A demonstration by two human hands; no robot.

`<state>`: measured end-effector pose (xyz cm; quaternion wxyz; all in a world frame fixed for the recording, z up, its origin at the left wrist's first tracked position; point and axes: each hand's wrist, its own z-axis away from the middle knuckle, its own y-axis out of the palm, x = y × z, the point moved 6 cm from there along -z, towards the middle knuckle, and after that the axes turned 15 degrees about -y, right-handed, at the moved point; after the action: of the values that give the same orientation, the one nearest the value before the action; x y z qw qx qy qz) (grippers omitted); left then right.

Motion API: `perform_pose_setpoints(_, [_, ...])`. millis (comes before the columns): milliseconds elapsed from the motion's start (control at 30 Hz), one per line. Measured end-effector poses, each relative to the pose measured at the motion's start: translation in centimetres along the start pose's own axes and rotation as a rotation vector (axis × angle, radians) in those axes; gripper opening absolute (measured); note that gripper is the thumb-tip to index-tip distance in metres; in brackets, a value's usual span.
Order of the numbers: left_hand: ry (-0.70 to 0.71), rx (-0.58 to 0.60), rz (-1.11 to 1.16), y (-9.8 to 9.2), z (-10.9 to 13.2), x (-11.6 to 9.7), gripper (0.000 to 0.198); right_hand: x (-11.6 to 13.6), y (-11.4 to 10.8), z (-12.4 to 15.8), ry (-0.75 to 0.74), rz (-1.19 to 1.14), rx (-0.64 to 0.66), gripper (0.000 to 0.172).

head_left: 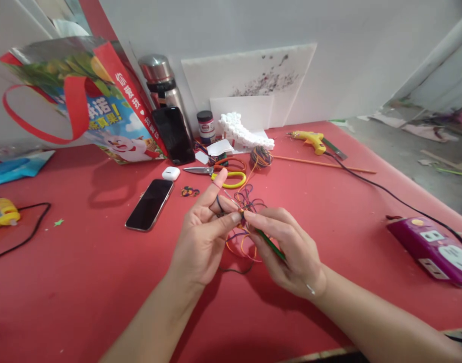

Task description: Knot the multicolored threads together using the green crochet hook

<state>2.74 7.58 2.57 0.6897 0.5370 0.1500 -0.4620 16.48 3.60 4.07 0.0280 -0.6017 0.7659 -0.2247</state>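
Note:
Over the red table, my left hand [200, 234] pinches a tiny dark crochet piece [242, 217] between thumb and finger. Its index finger points up, with thin yarn running round the fingers. My right hand [291, 247] is closed round a green-handled crochet hook [271, 245], its fingertips meeting the left thumb at the piece. A pale end of the hook pokes out by the right wrist. Loose multicoloured yarn [249, 201] lies tangled under and behind both hands, leading toward a small yarn ball [261, 158]. The fingers partly hide the stitches.
Beyond the hands lie scissors [231, 179], a small colourful crochet piece [189, 191], a phone [150, 205] and an earbud case [171, 174]. A gift bag [113, 121] and thermos [160, 80] stand back left. A glue gun [310, 141] and purple case [437, 252] are right.

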Motion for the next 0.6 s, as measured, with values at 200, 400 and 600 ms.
perform_pose_setpoints(200, [-0.027, 0.029, -0.032, -0.6, -0.2, -0.7, 0.080, -1.1, -1.0, -0.1, 0.029, -0.169, -0.004, 0.043])
perform_pose_setpoints(400, [-0.005, -0.005, -0.045, -1.1, -0.6, -0.8, 0.073, -1.7, -1.3, -0.3, 0.105, -0.259, -0.038, 0.041])
perform_pose_setpoints(600, [0.011, -0.032, -0.045, -1.3, -0.6, -1.0, 0.077, -1.7, -1.6, -0.5, 0.103, -0.290, -0.053, 0.041])
